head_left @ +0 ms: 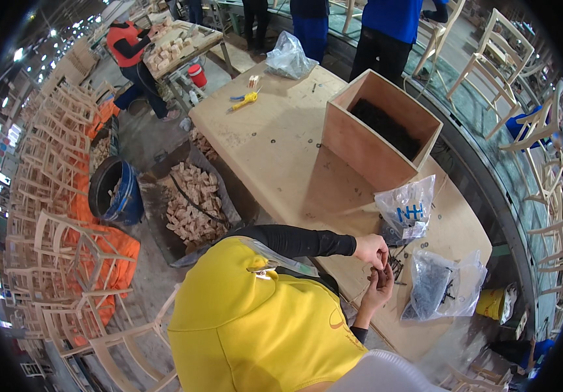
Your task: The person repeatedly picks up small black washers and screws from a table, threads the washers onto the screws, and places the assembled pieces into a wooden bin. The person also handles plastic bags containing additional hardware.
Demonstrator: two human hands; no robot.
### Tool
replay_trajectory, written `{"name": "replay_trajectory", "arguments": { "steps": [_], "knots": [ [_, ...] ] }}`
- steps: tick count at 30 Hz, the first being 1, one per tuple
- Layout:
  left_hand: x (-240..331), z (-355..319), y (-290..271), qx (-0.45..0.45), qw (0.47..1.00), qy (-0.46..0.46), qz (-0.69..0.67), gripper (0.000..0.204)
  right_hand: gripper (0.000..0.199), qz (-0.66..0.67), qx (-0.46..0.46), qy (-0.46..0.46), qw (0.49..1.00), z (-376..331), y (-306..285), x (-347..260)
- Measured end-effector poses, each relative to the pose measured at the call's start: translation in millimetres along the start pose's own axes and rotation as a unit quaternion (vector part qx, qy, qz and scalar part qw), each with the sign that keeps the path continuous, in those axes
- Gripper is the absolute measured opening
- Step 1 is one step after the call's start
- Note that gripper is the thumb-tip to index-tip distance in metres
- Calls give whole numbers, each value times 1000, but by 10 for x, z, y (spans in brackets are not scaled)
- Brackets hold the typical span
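My left hand and my right hand meet over the near right edge of the wooden tabletop. Both have fingers closed in a pinch, fingertips close together. Whatever sits between them is too small to make out. Beside the fingers lie loose dark, thin screw-like pieces. A clear plastic bag filled with dark small pieces rests just right of my right hand. Beyond my left hand stands another clear bag with blue print and dark contents.
An open plywood box holding black pieces stands on the table. Farther back are a yellow-and-blue hand tool and a plastic bag. Left are a bin of wood offcuts, a blue drum and stacked chair frames. Co-workers stand beyond.
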State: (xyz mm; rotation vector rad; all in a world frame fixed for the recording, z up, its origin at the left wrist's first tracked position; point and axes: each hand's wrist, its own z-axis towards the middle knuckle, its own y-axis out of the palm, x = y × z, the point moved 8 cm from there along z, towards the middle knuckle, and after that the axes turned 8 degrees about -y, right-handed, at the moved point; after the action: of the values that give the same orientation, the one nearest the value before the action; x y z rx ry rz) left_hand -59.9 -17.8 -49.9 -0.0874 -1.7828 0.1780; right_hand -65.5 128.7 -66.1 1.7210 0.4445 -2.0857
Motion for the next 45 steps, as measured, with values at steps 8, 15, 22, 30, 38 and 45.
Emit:
{"name": "replay_trajectory", "arguments": {
  "steps": [8,15,22,30,38,45],
  "knots": [
    [98,-42,17,0,1000,-23,-19,15,41,-17,36,-4,999,11,-109,-73],
    [-21,-29,94,-19,995,-31,-90,17,43,-15,38,-5,999,-44,-132,-67],
    [482,104,-350,63,996,54,-33,14,44,-138,18,-9,990,13,-159,-168],
    [2299,-123,-2223,535,777,325,67,13,49,-550,56,-5,834,117,-994,351],
    [1976,198,-2342,472,845,229,108,19,44,-590,31,-38,806,151,-1054,488],
    [2327,274,-2658,511,810,238,159,24,34,-571,50,-40,818,120,-1054,437]
  ]
}}
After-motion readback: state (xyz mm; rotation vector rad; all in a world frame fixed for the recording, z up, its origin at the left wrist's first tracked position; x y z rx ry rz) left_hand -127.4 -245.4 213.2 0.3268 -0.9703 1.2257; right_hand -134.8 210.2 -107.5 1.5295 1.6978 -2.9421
